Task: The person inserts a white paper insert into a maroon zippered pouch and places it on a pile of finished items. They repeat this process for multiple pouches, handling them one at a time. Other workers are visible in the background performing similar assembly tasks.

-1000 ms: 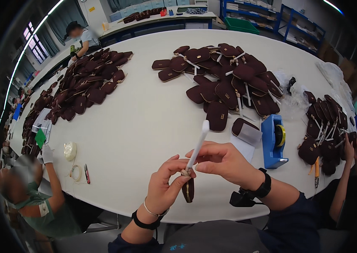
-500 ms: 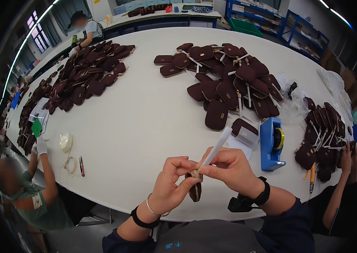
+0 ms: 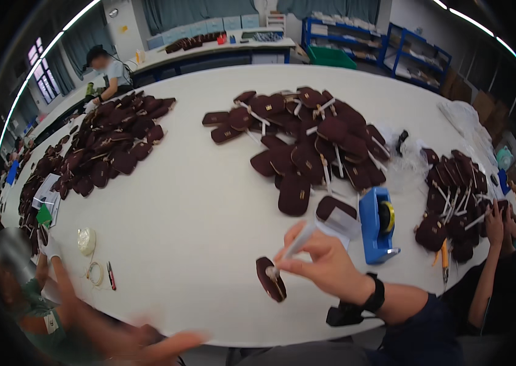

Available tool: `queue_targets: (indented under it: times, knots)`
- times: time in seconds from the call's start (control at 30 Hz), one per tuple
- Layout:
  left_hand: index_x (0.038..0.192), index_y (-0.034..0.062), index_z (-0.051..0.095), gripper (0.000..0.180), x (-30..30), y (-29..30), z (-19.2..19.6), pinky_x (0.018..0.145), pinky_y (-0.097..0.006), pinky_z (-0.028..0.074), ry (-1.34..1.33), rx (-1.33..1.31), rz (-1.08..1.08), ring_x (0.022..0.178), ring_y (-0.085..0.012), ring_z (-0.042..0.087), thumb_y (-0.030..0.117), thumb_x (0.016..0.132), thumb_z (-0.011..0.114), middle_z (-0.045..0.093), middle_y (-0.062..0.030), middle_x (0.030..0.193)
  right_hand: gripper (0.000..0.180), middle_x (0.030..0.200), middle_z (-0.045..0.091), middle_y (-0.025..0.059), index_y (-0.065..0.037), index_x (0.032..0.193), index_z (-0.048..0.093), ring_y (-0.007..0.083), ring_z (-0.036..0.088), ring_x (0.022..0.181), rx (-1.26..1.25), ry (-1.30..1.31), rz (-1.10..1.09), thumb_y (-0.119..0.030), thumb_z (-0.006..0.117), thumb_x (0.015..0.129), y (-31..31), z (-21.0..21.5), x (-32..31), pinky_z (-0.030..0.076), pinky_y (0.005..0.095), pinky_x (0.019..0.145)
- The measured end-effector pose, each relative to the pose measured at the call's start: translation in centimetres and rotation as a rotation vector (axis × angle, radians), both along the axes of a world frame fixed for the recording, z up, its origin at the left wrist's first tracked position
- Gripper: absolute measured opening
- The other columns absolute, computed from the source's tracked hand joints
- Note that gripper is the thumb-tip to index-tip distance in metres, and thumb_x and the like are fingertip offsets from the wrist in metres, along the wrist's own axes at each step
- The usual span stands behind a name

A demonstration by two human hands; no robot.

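My right hand (image 3: 322, 259) is closed in a pinch on a narrow white strip (image 3: 299, 241), which sticks up past the fingers. Below the fingertips, a small dark maroon zipped pouch (image 3: 270, 279) hangs tilted over the table, a pale knotted pull at its top beside the strip. My left hand (image 3: 169, 349) is off the pouch, low at the left near the table's front edge; motion smears its fingers. Nearest the right hand lie another maroon pouch (image 3: 333, 207) partly under a folded white paper (image 3: 340, 224), and a blue tape dispenser (image 3: 375, 229).
Piles of maroon pouches (image 3: 294, 193) lie ahead, more (image 3: 125, 160) at the left. On the white table (image 3: 197, 244) are a string roll (image 3: 86, 241) and red-handled snips (image 3: 111, 276). Plastic wrap (image 3: 407, 168) lies right. Co-workers sit left and right, one (image 3: 44, 305) close by.
My left hand has let go of the pouch's pull and swung down to the left. My right hand keeps the strip, with the pouch hanging slightly further left. The view has shifted.
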State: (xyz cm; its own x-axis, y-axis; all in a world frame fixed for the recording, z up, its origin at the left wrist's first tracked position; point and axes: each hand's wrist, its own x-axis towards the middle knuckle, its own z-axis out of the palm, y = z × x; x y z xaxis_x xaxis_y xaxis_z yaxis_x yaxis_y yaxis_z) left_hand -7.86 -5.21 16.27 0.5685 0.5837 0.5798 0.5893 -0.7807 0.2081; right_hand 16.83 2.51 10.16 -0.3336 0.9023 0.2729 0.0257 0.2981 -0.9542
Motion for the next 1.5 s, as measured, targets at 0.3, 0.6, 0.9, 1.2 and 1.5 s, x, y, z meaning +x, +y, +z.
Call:
queue_targets:
  times: [0.3, 0.6, 0.9, 1.2, 1.5]
  knots:
    - [0.105, 0.0006, 0.068, 0.019, -5.0, 2.1, -5.0, 0.083, -0.032, 0.055, 0.447, 0.034, 0.277, 0.116, -0.0277, 0.06, 0.01, 0.088, 0.067, 0.061, -0.021, 0.121, 0.016, 0.09, 0.057, 0.0073, 0.001, 0.085, 0.07, 0.0196, 0.055, 0.088, 0.064, -0.179, -0.173, -0.012, 0.079, 0.078, 5.8, -5.8, 0.1, 0.043, 0.0288, 0.078]
    - [0.075, 0.0019, 0.061, 0.019, -5.2, 1.0, -8.7, 0.043, -0.027, 0.041, -0.546, -0.091, 0.417, 0.045, -0.0196, 0.053, 0.011, 0.088, 0.071, 0.054, -0.0056, 0.056, 0.003, 0.077, 0.064, 0.0051, 0.003, 0.08, 0.067, 0.0117, 0.057, 0.072, -0.039, -0.174, -0.103, 0.001, 0.069, 0.078, 5.9, -7.3, -3.9, 0.043, 0.0256, 0.067]
    - [0.06, 0.0058, 0.045, 0.044, -4.5, -1.5, -12.4, 0.04, -0.033, 0.034, -0.502, -0.324, 0.355, 0.04, -0.0244, 0.041, 0.023, 0.098, 0.058, 0.039, -0.0064, 0.049, 0.054, 0.098, 0.062, 0.0099, 0.002, 0.131, 0.054, 0.018, 0.058, 0.088, -0.088, -0.528, 0.218, -0.009, 0.073, 0.082, 2.4, -10.6, -3.5, 0.047, 0.0292, 0.074]
    - [0.1, 0.0021, 0.062, 0.016, -1.2, -6.8, -20.4, 0.073, -0.039, 0.05, -0.312, -1.039, 0.043, 0.081, -0.0325, 0.063, 0.015, 0.097, 0.054, 0.065, -0.0156, 0.091, 0.032, 0.09, 0.07, 0.0131, 0.001, 0.112, 0.066, 0.0195, 0.066, 0.079, -0.446, -0.758, 0.757, -0.01, 0.072, 0.082, -7.0, -11.4, 5.1, 0.052, 0.0291, 0.071]
    - [0.129, 0.0074, 0.06, 0.037, -0.1, -10.0, -21.3, 0.094, -0.034, 0.05, -0.369, -1.376, -0.395, 0.11, -0.0268, 0.065, 0.008, 0.093, 0.057, 0.066, -0.0118, 0.124, 0.049, 0.127, 0.059, 0.0135, -0.002, 0.14, 0.045, 0.023, 0.057, 0.114, -0.86, -0.738, 0.912, -0.019, 0.056, 0.096, -12.1, -10.5, 7.9, 0.043, 0.0317, 0.099]
